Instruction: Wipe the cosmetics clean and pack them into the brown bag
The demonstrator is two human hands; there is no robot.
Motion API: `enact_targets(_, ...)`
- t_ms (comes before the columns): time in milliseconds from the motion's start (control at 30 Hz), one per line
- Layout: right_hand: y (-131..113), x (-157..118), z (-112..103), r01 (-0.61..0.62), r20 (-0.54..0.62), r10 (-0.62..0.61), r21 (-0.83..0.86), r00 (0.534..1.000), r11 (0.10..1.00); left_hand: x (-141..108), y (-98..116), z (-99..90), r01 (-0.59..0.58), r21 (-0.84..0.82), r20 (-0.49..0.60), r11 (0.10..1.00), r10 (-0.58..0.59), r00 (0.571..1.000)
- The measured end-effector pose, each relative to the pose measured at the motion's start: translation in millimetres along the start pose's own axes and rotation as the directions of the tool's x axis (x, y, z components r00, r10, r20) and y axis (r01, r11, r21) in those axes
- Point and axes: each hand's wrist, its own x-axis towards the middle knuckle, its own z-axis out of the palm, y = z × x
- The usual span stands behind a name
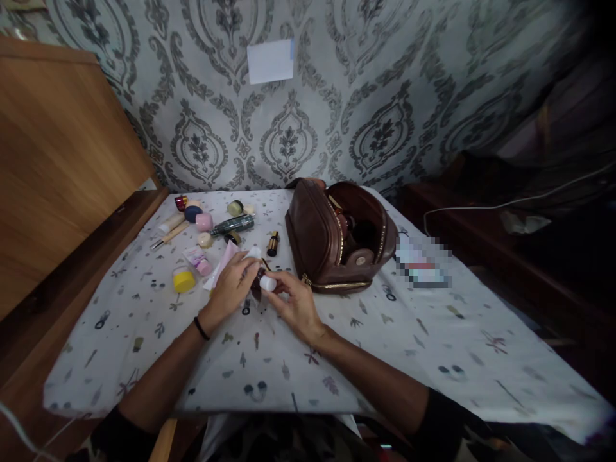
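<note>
Both hands meet over the front middle of the table around a small dark bottle (258,278) with a white cap (267,283). My left hand (233,283) is closed about the bottle's left side, its fingertips partly hidden. My right hand (296,303) grips at the white cap with thumb and fingers. Just beyond the left fingers shows another white item (254,252), its kind unclear. A pale pink tube (226,260) lies beside the left hand. Right of the hands stands a brown leather toiletry bag (312,231), unzipped, with several items inside.
Left of the hands lie a yellow-lidded jar (183,281), a small purple-and-white tube (197,260), a pink jar (204,222), a dark green tube (234,224) and brushes (169,235). A black-and-gold bottle (273,244) stands near the bag. A blurred flat item (422,263) lies right.
</note>
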Motion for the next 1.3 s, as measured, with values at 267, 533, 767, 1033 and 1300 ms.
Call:
enact_targets(267, -3.0, -0.3, -0.1, 0.088, 0.034, -0.086, -0.064, 0.996, 0.994, -5.9, 11.2, -0.2, -0.137, 0.132, 0.066, 0.982, 0.129, 0.989)
enact_targets(533, -2.7, -0.2, 1.2, 0.019, 0.015, -0.018, -0.032, 1.0, 0.999, 0.4, -7.3, -2.2, -0.019, 0.272, -0.023, 0.962, 0.026, 0.999)
enact_targets(767, -3.3, 0.8, 0.7, 0.017, 0.009, -0.017, -0.009, 1.0, 1.0, 2.8, -18.4, -7.4, 0.013, 0.346, -0.07, 0.938, 0.013, 0.997)
enact_targets(1033, -4.1, 0.0, 0.6, 0.051, 0.014, -0.05, -0.014, 0.999, 0.999, -0.9, 4.2, -8.7, -0.217, 0.28, 0.082, 0.935, 0.202, 0.976)
enact_targets(1300, 3.5, 6.6, 0.0, -0.145, -0.053, 0.151, 0.104, 0.987, 0.984, -6.3, 8.2, -2.7, -0.324, 0.329, 0.148, 0.887, 0.291, 0.945)
